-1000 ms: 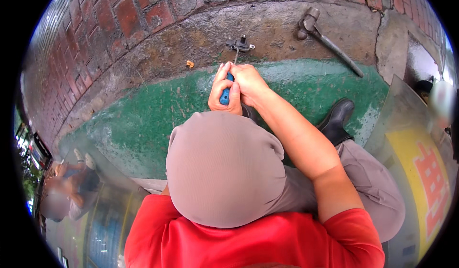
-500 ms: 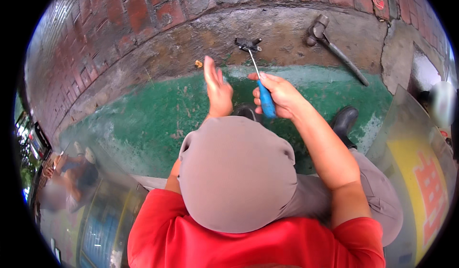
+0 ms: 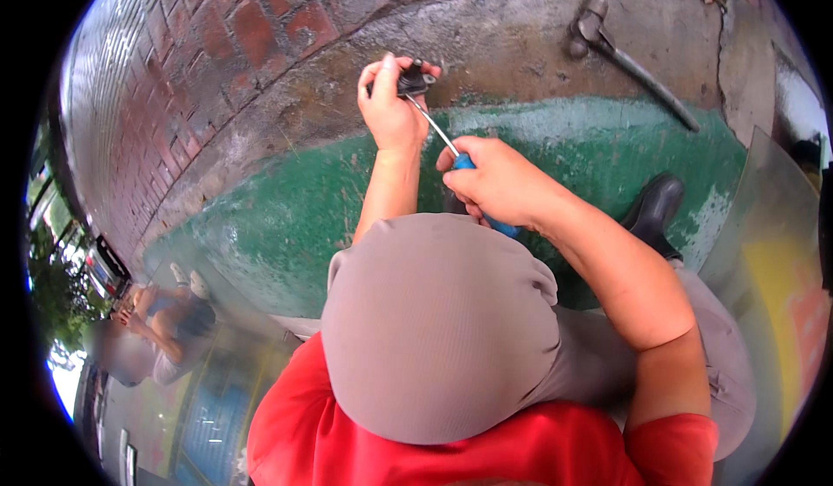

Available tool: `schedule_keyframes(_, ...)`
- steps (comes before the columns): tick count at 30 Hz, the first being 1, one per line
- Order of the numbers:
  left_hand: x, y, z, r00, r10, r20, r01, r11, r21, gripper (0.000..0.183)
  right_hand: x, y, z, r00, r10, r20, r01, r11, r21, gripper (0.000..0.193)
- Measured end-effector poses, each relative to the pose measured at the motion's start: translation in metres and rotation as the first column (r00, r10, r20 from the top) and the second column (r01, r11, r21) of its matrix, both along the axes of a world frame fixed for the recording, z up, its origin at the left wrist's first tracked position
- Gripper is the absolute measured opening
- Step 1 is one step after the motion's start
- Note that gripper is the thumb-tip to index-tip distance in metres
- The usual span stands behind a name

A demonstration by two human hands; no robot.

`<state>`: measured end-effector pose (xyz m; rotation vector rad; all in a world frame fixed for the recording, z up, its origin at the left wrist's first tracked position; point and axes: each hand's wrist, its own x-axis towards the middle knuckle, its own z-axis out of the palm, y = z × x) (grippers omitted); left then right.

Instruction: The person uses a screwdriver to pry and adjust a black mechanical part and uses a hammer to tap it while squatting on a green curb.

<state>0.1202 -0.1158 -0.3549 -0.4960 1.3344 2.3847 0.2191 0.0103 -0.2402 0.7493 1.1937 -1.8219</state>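
Between the fingers and thumb of my left hand (image 3: 392, 113) sits a small dark metal part (image 3: 415, 79) with short stubs sticking out. My fingers cover some of it, and its exact kind cannot be made out. In my right hand (image 3: 495, 182) is a screwdriver (image 3: 440, 134) with a blue handle and a thin steel shaft. The shaft slants up and left, and its tip meets the near side of the dark part. Whether the tip sits in a screw or slot is too small to tell.
A ball-peen hammer (image 3: 638, 67) lies at the right on the bare concrete strip (image 3: 503, 43). Red brick paving (image 3: 252, 30) runs beyond it. Green-painted ground (image 3: 286, 200) lies nearer, with a dark boot (image 3: 657, 204) at right. Another person (image 3: 165, 321) sits at far left.
My left hand, open and apart before, has picked the dark part up off the concrete. My right hand has shifted slightly with the screwdriver, whose tip stays at the part.
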Motion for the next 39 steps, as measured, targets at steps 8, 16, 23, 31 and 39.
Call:
schedule_keyframes(8,0.013,-0.01,-0.013,0.98,0.111,0.168,-0.118,0.993,0.03,0.016,0.018,-0.027,-0.02,0.977,0.109,-0.182,-0.046,0.946,0.321,0.019)
schedule_keyframes(16,0.015,-0.011,-0.003,0.979,0.122,0.163,-0.11,0.991,-0.076,0.017,0.024,-0.038,-0.022,0.97,0.217,-0.106,-0.14,0.865,0.483,0.019)
schedule_keyframes(23,0.024,-0.017,-0.01,0.926,0.148,0.347,-0.159,0.987,0.003,0.028,0.033,-0.035,-0.032,0.971,0.141,-0.191,-0.068,0.937,0.343,0.026)
schedule_keyframes(31,0.019,-0.01,-0.01,0.88,0.13,0.456,-0.186,0.979,0.08,0.043,0.016,-0.006,-0.02,0.949,-0.252,0.188,0.282,0.947,-0.156,0.03)
schedule_keyframes(39,0.016,-0.015,-0.01,0.886,0.127,0.447,-0.176,0.982,0.07,0.043,0.023,0.01,-0.022,0.987,-0.128,0.092,0.132,0.99,-0.044,0.04)
